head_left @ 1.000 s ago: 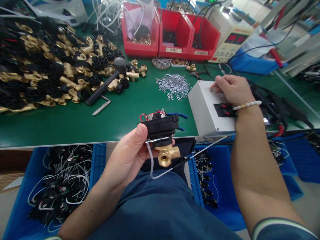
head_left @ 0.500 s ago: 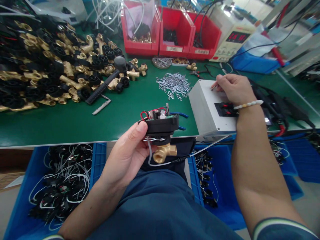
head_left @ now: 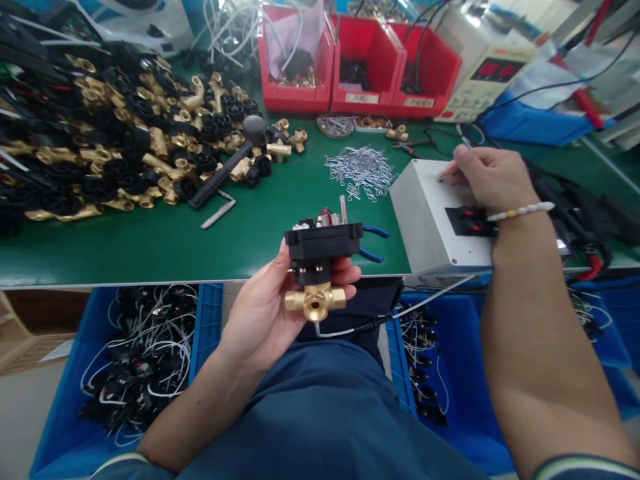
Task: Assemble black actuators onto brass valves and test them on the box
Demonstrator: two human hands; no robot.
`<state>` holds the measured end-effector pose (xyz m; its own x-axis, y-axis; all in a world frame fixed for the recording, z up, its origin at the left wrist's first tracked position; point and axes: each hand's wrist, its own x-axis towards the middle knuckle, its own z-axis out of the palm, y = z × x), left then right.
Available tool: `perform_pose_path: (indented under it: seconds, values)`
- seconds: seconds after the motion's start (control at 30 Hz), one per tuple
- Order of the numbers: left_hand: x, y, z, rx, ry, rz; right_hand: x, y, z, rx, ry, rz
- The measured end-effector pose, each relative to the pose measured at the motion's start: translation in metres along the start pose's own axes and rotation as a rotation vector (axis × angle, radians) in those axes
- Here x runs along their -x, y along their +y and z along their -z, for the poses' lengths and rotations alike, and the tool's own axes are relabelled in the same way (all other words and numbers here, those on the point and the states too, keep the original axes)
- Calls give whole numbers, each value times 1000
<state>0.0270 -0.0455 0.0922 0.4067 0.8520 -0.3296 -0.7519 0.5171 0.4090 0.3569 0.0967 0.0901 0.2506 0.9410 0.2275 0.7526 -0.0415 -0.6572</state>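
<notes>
Left hand (head_left: 273,303) palm up, gripping black-and-brass valve (head_left: 320,267), fingers curled

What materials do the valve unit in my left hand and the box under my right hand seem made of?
Valve body: probably brass, smooth, from its shiny golden colour.
Valve housing: likely plastic, black and dull, with rounded corners.
Box: light grey, low-shine; painted metal or plastic, I cannot tell.
</notes>
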Motion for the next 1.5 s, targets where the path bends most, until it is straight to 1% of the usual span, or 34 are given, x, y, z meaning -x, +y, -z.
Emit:
perform_pose_path:
  seconds: [0.13,0.27,0.43,0.67,0.83,1.0,1.07,1.17,1.23,1.33,1.43,1.5]
  values:
    - [1,0,1,-7,-17,0,-5,7,0,-41,-16,22]
    - [1,-2,5,-31,-50,-5,-1,4,1,-13,-12,29]
    - [1,-3,9,-71,-43,-1,1,5,2,-47,-52,88]
    - [1,-3,7,-80,-50,-48,0,3,1,-63,-48,65]
    - [2,-4,10,-94,-74,-51,0,5,2,-59,-49,64]
    - [3,-4,8,-92,-55,-45,0,4,2,-51,-39,50]
    - [3,-3,7,-81,-36,-22,0,4,2,-40,-41,50]
    - [2,-1,7,-53,-11,55,0,5,2,-27,-36,45]
    - [2,0,9,-33,-34,90,0,6,1,-24,-23,46]
    - [2,0,13,-10,-104,89,1,4,1,-19,-6,41]
    - [3,-1,17,15,-183,81,3,0,1,23,13,-10]
    - [4,-2,19,0,-192,68,4,-3,2,68,26,-59]
